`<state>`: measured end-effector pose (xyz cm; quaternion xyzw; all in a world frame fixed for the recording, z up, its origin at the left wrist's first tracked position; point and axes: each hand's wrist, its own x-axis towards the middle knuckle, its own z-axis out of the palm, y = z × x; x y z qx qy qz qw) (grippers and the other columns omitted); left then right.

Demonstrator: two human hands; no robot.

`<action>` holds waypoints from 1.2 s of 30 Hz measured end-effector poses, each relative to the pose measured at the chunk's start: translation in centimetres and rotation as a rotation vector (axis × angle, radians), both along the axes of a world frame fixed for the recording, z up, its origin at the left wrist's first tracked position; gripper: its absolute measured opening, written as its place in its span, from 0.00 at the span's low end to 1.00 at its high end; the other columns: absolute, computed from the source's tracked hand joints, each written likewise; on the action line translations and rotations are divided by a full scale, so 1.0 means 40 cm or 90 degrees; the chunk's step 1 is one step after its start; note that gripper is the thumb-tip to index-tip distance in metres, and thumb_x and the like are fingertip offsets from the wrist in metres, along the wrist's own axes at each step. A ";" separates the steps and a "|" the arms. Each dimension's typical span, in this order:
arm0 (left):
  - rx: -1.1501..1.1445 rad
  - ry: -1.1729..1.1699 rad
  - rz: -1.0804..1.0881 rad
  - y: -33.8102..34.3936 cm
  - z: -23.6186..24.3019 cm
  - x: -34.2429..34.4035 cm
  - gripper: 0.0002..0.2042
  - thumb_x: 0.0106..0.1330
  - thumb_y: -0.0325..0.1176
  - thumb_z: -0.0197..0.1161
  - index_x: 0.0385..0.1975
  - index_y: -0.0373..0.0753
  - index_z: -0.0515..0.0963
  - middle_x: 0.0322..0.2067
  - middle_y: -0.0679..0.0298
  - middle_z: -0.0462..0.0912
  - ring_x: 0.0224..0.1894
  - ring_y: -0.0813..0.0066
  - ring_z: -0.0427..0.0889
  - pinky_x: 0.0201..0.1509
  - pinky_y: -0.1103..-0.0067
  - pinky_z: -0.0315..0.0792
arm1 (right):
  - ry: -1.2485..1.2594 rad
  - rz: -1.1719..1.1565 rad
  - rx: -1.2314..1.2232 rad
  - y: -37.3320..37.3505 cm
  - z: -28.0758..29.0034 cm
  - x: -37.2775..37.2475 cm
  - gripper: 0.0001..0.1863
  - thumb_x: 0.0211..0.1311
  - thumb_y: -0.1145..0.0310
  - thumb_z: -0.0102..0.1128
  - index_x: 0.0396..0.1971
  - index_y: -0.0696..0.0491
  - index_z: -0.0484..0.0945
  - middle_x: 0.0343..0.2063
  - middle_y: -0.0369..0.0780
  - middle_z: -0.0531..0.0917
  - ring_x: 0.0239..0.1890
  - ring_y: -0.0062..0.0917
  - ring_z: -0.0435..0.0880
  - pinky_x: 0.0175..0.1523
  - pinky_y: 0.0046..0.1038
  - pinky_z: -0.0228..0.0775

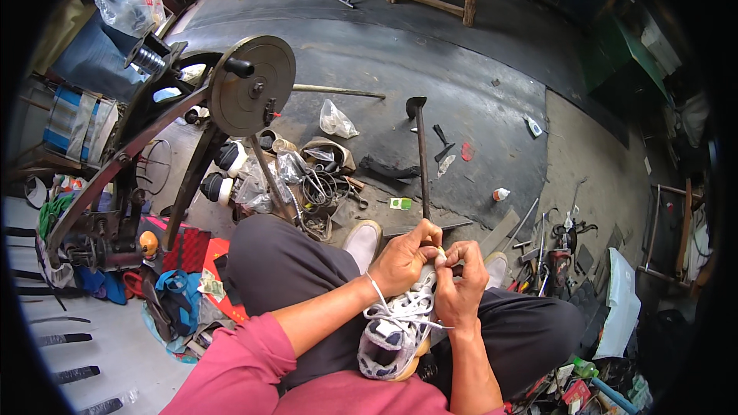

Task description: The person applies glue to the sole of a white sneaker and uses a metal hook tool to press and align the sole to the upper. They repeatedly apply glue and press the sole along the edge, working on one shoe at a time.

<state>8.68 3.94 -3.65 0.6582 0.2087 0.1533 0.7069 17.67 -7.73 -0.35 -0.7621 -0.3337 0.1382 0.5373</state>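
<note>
A white and grey lace-up sneaker [396, 330] rests between my thighs, with its dark-patched heel opening toward me and its toe pointing away. At the toe end, my left hand [403, 261] is closed, its thumb and fingers pinching at the tip. My right hand [461, 284] is closed against the shoe's right side, and its fingertips meet the left ones at a small pale bit of the toe. The fingers cover most of the toe. Just beyond them stands a metal shoe anvil [421, 146] on an upright post.
On the left stands a hand-cranked sewing machine with a large wheel [254, 86]. Pliers, cords and plastic bags crowd a tool pile [319, 184] ahead of my left knee. More hand tools [550, 253] lie to the right. A wooden stool [438, 0] stands at the back.
</note>
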 end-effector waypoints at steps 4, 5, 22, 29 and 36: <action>0.020 0.006 -0.011 0.005 0.001 0.002 0.09 0.70 0.17 0.54 0.46 0.37 0.69 0.31 0.58 0.78 0.35 0.69 0.79 0.45 0.75 0.75 | -0.002 0.005 -0.005 -0.003 -0.003 0.002 0.10 0.55 0.86 0.61 0.31 0.59 0.69 0.30 0.44 0.76 0.31 0.36 0.77 0.38 0.34 0.72; 0.021 0.009 -0.015 0.005 -0.001 0.002 0.09 0.70 0.17 0.54 0.46 0.37 0.69 0.31 0.57 0.78 0.35 0.69 0.79 0.45 0.75 0.74 | 0.002 0.001 -0.006 -0.005 -0.005 0.001 0.10 0.55 0.86 0.61 0.31 0.59 0.69 0.30 0.44 0.76 0.31 0.36 0.77 0.39 0.33 0.72; 0.111 -0.002 -0.025 -0.006 -0.007 0.026 0.07 0.69 0.27 0.57 0.44 0.37 0.70 0.31 0.50 0.81 0.36 0.46 0.82 0.43 0.64 0.73 | 0.044 -0.021 0.023 -0.026 -0.020 -0.006 0.09 0.63 0.83 0.58 0.29 0.56 0.67 0.29 0.35 0.72 0.31 0.19 0.68 0.37 0.22 0.65; 0.134 0.028 -0.047 -0.008 -0.010 0.043 0.09 0.66 0.28 0.59 0.45 0.40 0.71 0.31 0.47 0.84 0.40 0.41 0.84 0.40 0.58 0.73 | 0.064 -0.006 0.042 -0.042 -0.052 0.013 0.11 0.60 0.85 0.55 0.29 0.55 0.64 0.30 0.35 0.70 0.35 0.20 0.68 0.44 0.22 0.65; 0.134 -0.008 -0.009 -0.013 -0.011 0.059 0.07 0.64 0.28 0.63 0.38 0.38 0.73 0.27 0.52 0.83 0.34 0.46 0.84 0.38 0.61 0.73 | 0.139 0.000 0.094 -0.053 -0.085 0.034 0.11 0.67 0.82 0.56 0.30 0.54 0.64 0.32 0.30 0.64 0.34 0.14 0.63 0.39 0.17 0.59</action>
